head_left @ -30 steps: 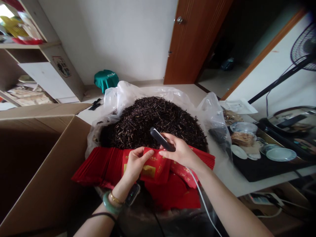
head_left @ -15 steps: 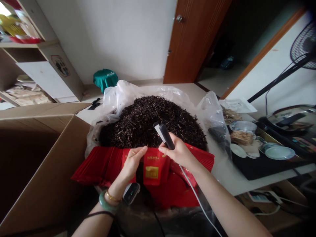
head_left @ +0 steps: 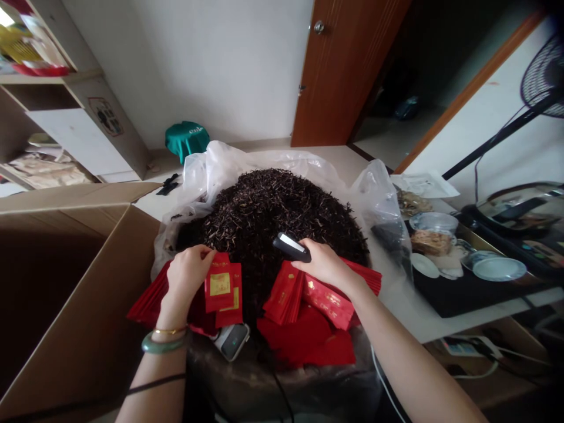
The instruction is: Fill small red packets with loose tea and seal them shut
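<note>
My left hand (head_left: 189, 273) pinches the top edge of a red packet (head_left: 220, 288) with a gold panel. A second, similar packet lies partly under it. In my right hand (head_left: 324, 264) is a small black corded handheld sealer (head_left: 292, 247) with a white strip, pointing left. Beneath that hand stands a row of red packets (head_left: 282, 296), and one wider packet (head_left: 328, 302) lies across the stack. Behind both hands rises a heap of dark dried tea leaves (head_left: 282, 200) in a clear plastic bag (head_left: 376, 194). More red packets (head_left: 147, 299) stand partly hidden behind my left wrist.
An open cardboard box (head_left: 127, 258) stands at the left. At the right a table (head_left: 396, 317) holds dishes and a clear tub (head_left: 434, 223). A small grey device (head_left: 233, 342) with a lit display sits below the packets. A cable (head_left: 279, 388) runs toward me.
My left hand has moved left with a red packet, leaving a gap in the row of packets. The sealer in my right hand has tilted flatter and leftward.
</note>
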Action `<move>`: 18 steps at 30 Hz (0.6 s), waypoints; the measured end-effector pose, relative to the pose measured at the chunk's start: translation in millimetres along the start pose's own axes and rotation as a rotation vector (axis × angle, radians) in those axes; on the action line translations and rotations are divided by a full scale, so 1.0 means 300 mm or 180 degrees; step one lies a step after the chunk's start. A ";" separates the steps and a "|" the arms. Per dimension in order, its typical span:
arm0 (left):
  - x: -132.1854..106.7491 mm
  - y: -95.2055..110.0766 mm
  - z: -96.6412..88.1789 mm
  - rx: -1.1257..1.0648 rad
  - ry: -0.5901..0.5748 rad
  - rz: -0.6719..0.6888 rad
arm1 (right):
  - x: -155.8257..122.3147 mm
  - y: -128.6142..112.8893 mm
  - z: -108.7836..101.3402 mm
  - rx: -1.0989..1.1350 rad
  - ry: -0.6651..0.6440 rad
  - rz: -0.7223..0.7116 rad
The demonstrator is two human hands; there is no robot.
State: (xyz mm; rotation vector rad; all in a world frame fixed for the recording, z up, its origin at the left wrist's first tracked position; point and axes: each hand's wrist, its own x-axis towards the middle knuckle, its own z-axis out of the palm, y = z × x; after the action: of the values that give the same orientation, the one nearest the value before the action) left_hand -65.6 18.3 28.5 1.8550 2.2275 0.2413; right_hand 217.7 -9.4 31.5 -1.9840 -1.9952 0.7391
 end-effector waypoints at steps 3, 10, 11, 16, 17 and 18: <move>0.020 -0.029 -0.003 0.0050 0.0023 -0.0060 | 0.004 0.007 0.001 -0.0153 -0.0004 0.0014; -0.030 0.021 0.040 -0.0533 0.1174 0.1362 | 0.014 0.026 -0.006 -0.0300 -0.0026 0.0095; -0.056 0.049 0.053 -0.0758 0.0817 0.1967 | 0.015 0.028 -0.006 -0.0330 -0.0029 0.0125; -0.167 0.154 0.129 -0.0417 -0.0774 0.3545 | 0.021 0.035 -0.014 -0.0526 0.0032 0.0335; -0.175 0.161 0.143 -0.0308 -0.0832 0.3565 | 0.021 0.036 -0.017 -0.0547 0.0029 0.0338; -0.178 0.164 0.155 -0.0228 -0.0878 0.3570 | 0.021 0.036 -0.020 -0.0562 0.0018 0.0336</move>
State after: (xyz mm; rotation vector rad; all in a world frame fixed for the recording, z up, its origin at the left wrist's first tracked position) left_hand 3.1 -26.1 1.2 2.6654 0.8026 0.2091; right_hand 229.7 -2.6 29.9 -2.2023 -2.0285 0.5965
